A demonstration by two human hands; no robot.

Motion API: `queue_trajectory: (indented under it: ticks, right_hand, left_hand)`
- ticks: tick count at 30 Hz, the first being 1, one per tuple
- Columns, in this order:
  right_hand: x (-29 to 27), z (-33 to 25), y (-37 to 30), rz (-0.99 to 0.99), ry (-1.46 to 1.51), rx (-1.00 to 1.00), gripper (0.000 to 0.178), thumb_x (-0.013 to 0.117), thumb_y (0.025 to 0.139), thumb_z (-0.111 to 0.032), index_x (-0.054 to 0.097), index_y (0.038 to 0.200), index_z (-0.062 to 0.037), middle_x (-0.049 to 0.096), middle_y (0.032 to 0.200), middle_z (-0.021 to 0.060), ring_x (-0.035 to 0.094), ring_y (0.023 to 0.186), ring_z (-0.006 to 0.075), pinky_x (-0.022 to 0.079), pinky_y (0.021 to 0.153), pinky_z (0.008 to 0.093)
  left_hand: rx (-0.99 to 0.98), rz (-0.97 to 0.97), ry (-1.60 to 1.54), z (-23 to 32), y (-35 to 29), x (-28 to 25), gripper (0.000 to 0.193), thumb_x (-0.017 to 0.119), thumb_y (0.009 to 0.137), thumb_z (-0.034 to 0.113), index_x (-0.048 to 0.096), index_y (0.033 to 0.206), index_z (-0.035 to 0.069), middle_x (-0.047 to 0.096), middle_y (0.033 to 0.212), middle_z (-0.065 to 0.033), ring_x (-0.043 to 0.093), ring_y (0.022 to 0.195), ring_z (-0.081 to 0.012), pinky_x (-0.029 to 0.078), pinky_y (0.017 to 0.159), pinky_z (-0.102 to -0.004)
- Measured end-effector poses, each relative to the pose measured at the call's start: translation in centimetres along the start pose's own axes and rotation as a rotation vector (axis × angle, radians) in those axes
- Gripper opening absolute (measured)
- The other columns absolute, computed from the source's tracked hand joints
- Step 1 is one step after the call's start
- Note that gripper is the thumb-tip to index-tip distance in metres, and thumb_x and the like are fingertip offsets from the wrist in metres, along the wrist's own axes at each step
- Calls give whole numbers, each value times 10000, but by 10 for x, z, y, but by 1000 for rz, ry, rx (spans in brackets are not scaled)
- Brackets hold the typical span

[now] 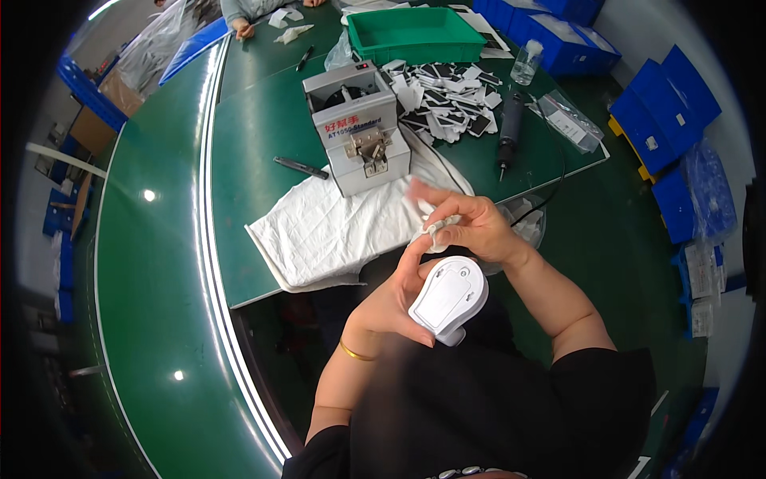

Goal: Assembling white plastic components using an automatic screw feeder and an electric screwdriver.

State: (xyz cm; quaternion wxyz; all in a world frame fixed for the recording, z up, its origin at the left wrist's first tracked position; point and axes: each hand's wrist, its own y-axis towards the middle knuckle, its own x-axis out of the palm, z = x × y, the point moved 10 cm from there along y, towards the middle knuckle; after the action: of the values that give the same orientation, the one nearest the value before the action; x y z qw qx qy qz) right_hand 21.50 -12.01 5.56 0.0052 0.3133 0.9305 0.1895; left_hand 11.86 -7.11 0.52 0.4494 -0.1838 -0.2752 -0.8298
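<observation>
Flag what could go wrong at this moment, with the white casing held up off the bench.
The left hand cradles the white casing in mid-air, off the table; a slip could drop it to the floor. The right hand pinches a small white part at fingertip level, easily fumbled. The electric screwdriver lies near the table edge, cord trailing.

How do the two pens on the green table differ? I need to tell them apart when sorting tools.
The near pen lies left of the grey machine, running almost sideways across the table; the far pen lies behind the machine and points more steeply away from the person. The near pen looks longer in the picture; the far pen looks shorter. Both are dark, slim, and lie flat on the green table, untouched by any hand.
</observation>
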Motion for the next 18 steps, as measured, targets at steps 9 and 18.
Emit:
queue_trajectory:
  ticks: [9, 18]
  right_hand:
    - [-144, 29, 5, 693, 86, 242, 206, 585, 987, -228, 615, 1040, -31, 592, 834, 25, 564, 675, 94, 515, 552, 260]
    - [-443, -88, 66, 975, -1446, 159, 224, 575, 923, -207, 645, 1090, -74, 682, 1021, 201, 654, 951, 391, 518, 825, 438]
  left_hand:
    - [30, 274, 225, 9, 11, -16, 1351, 950, 577, 85, 30, 1565, 134, 479, 1402, -173, 458, 1314, -275, 340, 1116, -423]
    - [127, 684, 987, 40, -33, -49, 1249, 944, 567, 52, 144, 1525, 104, 370, 1499, -202, 446, 1332, -291, 383, 1098, -422]
